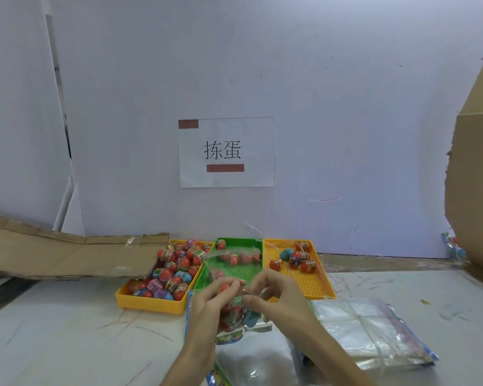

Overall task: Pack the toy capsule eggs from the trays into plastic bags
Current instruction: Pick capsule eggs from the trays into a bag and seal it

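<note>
Yellow trays [151,300], green tray [240,242]

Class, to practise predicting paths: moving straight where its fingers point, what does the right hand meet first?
Probably the left hand, just across the clear bag both hold; depth is unclear.

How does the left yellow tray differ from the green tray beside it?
Fill: the left yellow tray is heaped with capsule eggs; the green tray holds a few near its far end, floor mostly bare. In view, the clear plastic bag covers much of the green tray; the yellow tray shows almost whole. Both are shallow rectangular trays.
</note>
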Demonstrator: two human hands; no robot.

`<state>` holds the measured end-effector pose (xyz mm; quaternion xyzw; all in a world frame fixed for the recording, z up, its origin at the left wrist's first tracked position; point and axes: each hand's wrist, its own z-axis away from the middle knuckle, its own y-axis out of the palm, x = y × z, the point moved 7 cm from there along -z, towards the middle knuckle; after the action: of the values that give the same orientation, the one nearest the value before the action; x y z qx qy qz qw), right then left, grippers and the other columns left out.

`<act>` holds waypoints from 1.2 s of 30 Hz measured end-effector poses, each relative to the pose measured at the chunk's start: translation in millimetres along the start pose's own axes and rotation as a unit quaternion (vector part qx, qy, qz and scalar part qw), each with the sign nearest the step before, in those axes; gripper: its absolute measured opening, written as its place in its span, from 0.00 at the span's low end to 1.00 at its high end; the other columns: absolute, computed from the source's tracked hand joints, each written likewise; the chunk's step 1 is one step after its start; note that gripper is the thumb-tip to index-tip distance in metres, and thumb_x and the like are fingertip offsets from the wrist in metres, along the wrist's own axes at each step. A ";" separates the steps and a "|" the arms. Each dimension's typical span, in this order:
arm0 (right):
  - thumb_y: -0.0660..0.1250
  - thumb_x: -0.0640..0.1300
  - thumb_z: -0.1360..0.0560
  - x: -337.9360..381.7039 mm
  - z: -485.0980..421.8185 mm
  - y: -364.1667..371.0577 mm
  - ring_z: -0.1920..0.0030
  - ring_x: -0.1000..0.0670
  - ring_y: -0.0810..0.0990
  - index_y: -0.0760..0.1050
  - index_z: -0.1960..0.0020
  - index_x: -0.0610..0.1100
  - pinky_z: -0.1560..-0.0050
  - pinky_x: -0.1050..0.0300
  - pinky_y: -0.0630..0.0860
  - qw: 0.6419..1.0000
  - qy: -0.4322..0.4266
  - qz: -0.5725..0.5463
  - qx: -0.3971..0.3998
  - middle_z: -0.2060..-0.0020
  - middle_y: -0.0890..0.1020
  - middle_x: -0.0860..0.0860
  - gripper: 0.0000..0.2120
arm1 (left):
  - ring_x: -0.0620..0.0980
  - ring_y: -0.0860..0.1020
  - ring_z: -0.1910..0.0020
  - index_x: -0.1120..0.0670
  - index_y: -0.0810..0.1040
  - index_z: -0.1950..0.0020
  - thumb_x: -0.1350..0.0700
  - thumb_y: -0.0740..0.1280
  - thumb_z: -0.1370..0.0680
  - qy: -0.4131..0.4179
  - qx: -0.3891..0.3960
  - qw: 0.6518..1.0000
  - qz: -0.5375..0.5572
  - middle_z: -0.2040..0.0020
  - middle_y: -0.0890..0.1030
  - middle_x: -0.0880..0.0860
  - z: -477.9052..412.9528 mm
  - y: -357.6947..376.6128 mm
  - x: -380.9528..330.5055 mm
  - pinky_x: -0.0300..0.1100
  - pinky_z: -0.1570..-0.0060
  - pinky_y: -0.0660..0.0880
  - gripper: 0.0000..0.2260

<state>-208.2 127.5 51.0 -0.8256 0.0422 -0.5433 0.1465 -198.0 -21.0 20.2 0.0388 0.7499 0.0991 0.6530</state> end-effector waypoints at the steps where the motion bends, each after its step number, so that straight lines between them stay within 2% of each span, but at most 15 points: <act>1: 0.78 0.39 0.29 -0.1 0.0 -0.6 0.65 0.48 0.79 0.79 0.60 0.48 0.64 0.55 0.78 1.000 0.000 -0.001 0.001 0.61 0.83 0.47 0.09 | 0.59 0.85 0.47 0.51 0.88 0.53 0.47 0.73 0.32 0.001 0.003 1.000 -0.006 0.52 0.87 0.56 0.6 1.0 0.2 0.60 0.42 0.80 0.12; 5: 0.78 0.42 0.28 0.4 -0.7 -1.4 0.66 0.51 0.79 0.78 0.57 0.47 0.64 0.55 0.78 1.000 -0.007 0.012 0.010 0.59 0.83 0.48 0.08 | 0.57 0.85 0.47 0.48 0.88 0.52 0.47 0.73 0.32 -0.003 0.004 1.000 0.000 0.50 0.87 0.55 0.0 1.6 1.4 0.56 0.44 0.81 0.12; 12: 0.78 0.41 0.30 -3.2 -3.7 -0.8 0.66 0.56 0.76 0.77 0.56 0.50 0.61 0.61 0.74 0.999 -0.004 0.014 0.042 0.62 0.81 0.50 0.11 | 0.60 0.86 0.52 0.55 0.88 0.55 0.52 0.74 0.32 -0.007 0.003 1.000 0.014 0.53 0.87 0.59 -4.6 -0.8 4.2 0.51 0.56 0.82 0.10; 15: 0.78 0.41 0.30 -6.5 -4.0 -1.0 0.67 0.56 0.75 0.77 0.56 0.50 0.62 0.61 0.73 0.999 0.005 0.015 0.038 0.62 0.81 0.54 0.11 | 0.59 0.86 0.51 0.54 0.88 0.55 0.51 0.73 0.31 0.002 0.016 1.000 0.004 0.53 0.87 0.59 -5.6 1.8 4.0 0.51 0.52 0.81 0.10; 17: 0.78 0.44 0.29 -7.4 -4.4 -2.2 0.67 0.57 0.75 0.77 0.55 0.50 0.63 0.60 0.74 0.999 0.006 0.023 0.029 0.60 0.82 0.52 0.10 | 0.58 0.86 0.51 0.53 0.88 0.55 0.50 0.73 0.32 0.000 0.023 1.000 -0.003 0.53 0.87 0.59 -6.9 2.9 5.3 0.50 0.52 0.81 0.10; 21: 0.75 0.55 0.27 -8.4 -6.4 -4.4 0.64 0.56 0.79 0.77 0.48 0.55 0.61 0.62 0.76 0.997 0.020 0.046 0.060 0.54 0.82 0.53 0.11 | 0.52 0.87 0.56 0.54 0.88 0.51 0.50 0.74 0.33 -0.015 -0.008 1.000 0.008 0.54 0.88 0.56 -11.4 -5.3 11.0 0.44 0.60 0.82 0.14; 22: 0.73 0.57 0.25 -10.1 -10.0 -10.2 0.62 0.55 0.80 0.76 0.46 0.57 0.60 0.62 0.78 0.997 0.029 0.054 0.054 0.54 0.81 0.54 0.11 | 0.52 0.87 0.56 0.54 0.88 0.50 0.50 0.75 0.33 -0.023 -0.015 1.000 0.013 0.53 0.88 0.55 -12.5 -7.0 12.6 0.46 0.59 0.81 0.15; 24: 0.69 0.52 0.21 -12.2 -22.2 -30.9 0.61 0.56 0.81 0.75 0.45 0.57 0.60 0.63 0.79 0.996 0.038 0.084 -0.002 0.54 0.81 0.55 0.06 | 0.56 0.86 0.53 0.55 0.87 0.47 0.49 0.75 0.34 -0.040 -0.022 0.999 0.024 0.52 0.88 0.56 -15.1 -8.7 16.7 0.53 0.52 0.82 0.18; 26: 0.66 0.47 0.19 -14.5 -37.4 -49.8 0.62 0.60 0.80 0.75 0.45 0.56 0.64 0.69 0.75 0.985 0.039 0.162 -0.043 0.55 0.80 0.56 0.04 | 0.61 0.85 0.49 0.55 0.87 0.47 0.48 0.76 0.36 -0.056 -0.031 0.998 0.029 0.51 0.88 0.57 -16.0 -10.2 20.7 0.57 0.48 0.81 0.20; 28: 0.64 0.45 0.19 -21.6 -53.2 -54.6 0.57 0.58 0.80 0.76 0.40 0.54 0.63 0.70 0.74 0.965 0.058 0.257 -0.010 0.48 0.81 0.55 0.09 | 0.60 0.86 0.51 0.55 0.88 0.48 0.48 0.76 0.36 -0.066 -0.024 0.997 0.034 0.51 0.88 0.58 -14.9 -8.4 22.9 0.55 0.49 0.81 0.19; 31: 0.64 0.41 0.20 -44.1 -67.8 -42.2 0.41 0.49 0.79 0.75 0.31 0.48 0.44 0.59 0.76 0.931 0.095 0.341 0.089 0.36 0.79 0.51 0.17 | 0.60 0.86 0.51 0.54 0.87 0.47 0.47 0.76 0.37 -0.076 -0.023 0.996 0.028 0.51 0.88 0.58 -12.1 -8.0 22.9 0.58 0.45 0.81 0.21; 33: 0.67 0.40 0.22 -54.2 -68.3 -30.6 0.38 0.49 0.77 0.79 0.36 0.47 0.38 0.56 0.75 0.926 0.093 0.350 0.111 0.37 0.79 0.50 0.15 | 0.62 0.85 0.49 0.54 0.87 0.47 0.45 0.76 0.38 -0.075 -0.031 0.997 0.020 0.51 0.88 0.57 -11.2 -9.8 21.8 0.62 0.43 0.80 0.22; 36: 0.69 0.39 0.24 -63.5 -66.5 -30.4 0.46 0.53 0.78 0.80 0.50 0.49 0.44 0.59 0.76 0.940 0.070 0.330 0.042 0.46 0.80 0.53 0.07 | 0.58 0.86 0.51 0.55 0.86 0.47 0.45 0.75 0.36 -0.067 -0.031 0.997 0.015 0.51 0.88 0.55 -7.9 -7.8 17.1 0.56 0.47 0.82 0.22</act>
<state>-297.2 158.0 27.9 -0.7184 0.2997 -0.5221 0.3486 -207.7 -26.2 3.0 0.0370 0.7001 0.1292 0.7013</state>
